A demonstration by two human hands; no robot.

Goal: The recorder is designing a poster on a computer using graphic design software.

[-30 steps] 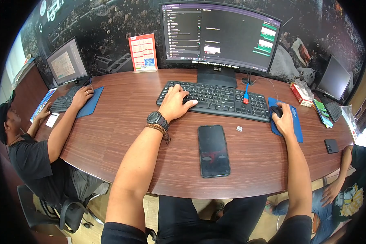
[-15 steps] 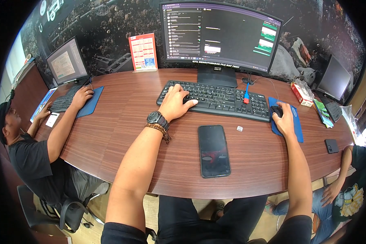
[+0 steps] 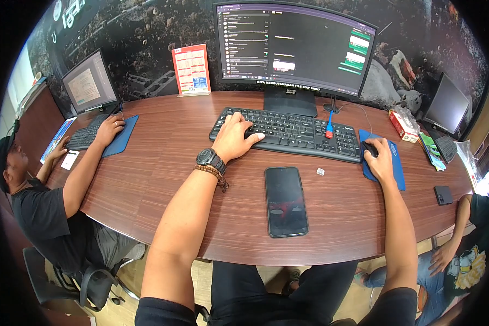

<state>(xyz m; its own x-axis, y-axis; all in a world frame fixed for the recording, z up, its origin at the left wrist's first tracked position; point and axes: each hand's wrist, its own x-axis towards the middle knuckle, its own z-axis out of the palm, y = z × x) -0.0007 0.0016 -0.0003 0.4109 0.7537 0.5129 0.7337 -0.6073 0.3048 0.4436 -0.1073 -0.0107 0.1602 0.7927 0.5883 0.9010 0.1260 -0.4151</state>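
In the head view, the left grip (image 3: 234, 137) rested on the left end of the keyboard (image 3: 296, 135), fingers slightly apart, towards the worktop's (image 3: 163, 138) far edge. The right grip (image 3: 382, 162) was closed over the mouse (image 3: 370, 148), nearer the right edge. Input work was judged under way; what was finished or left could not be determined. A box (image 3: 400, 129) towards the far right carried clear plastic (image 3: 407, 117); its inside was hidden.

The keyboard (image 3: 293, 130) looks matt plastic; the phone screen (image 3: 286, 198), smooth and glossy; the desk (image 3: 146, 163), wood-grained.
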